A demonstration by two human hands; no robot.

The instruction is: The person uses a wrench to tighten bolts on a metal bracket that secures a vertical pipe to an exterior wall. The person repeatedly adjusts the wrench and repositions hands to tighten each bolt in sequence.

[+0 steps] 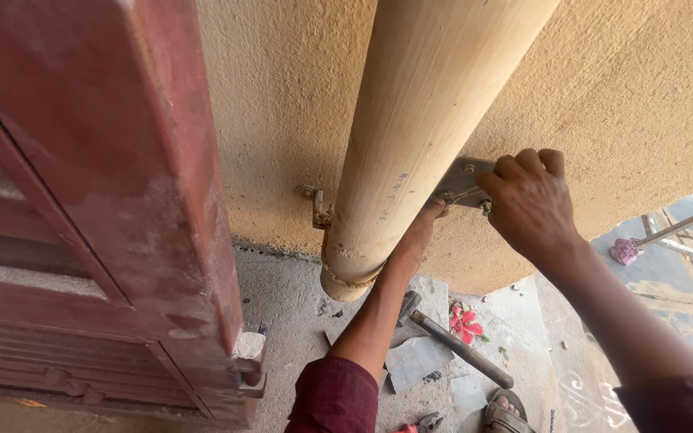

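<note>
Tan drainpipe (411,136) running from 12 down to 6 against rough wall (627,88). Right hand (531,200) at 3, fingers curled over metal clamp bracket (460,183), pinning it flat. Left hand (420,232) beneath at 6, bracing pipe; grip unclear.

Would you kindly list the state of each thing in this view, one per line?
pipe: upright against the wall, lower end open above the ground
metal bracket: pressed to the wall beside the pipe
left clamp piece: fixed to the wall
right hand: closed over the bracket
left hand: reaching behind the pipe
hammer: lying on the ground
red shutter: swung open
</note>
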